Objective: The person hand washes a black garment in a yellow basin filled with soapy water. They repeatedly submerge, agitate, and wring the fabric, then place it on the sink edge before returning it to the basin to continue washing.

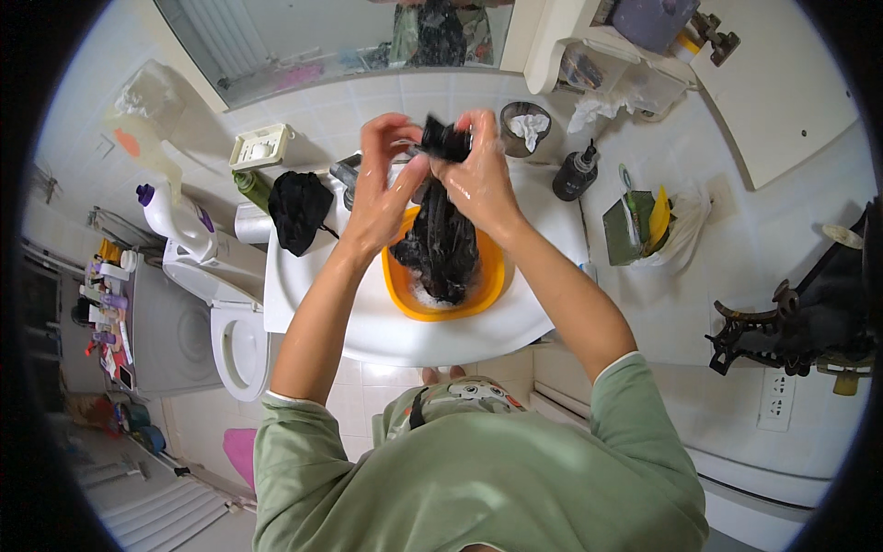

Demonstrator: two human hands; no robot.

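A wet black garment (439,241) hangs from my hands into an orange plastic basin (490,297), with white suds around its lower end. My right hand (476,179) grips the upper part of the cloth, its fingers curled over a bunched fold. At the left edge of that same fold, my left hand (386,186) pinches the fabric between thumb and fingers; motion blurs the exact contact. Both hands look wet and soapy. The basin rests in a white washbasin (386,345), in front of a metal faucet (345,178) partly hidden by my left hand.
Another black cloth item (300,212) lies on the counter's left, beside a green bottle (252,190). A dark pump bottle (575,174) and a dark cup with tissue (526,127) stand at the back right. The toilet (241,352) is to the left.
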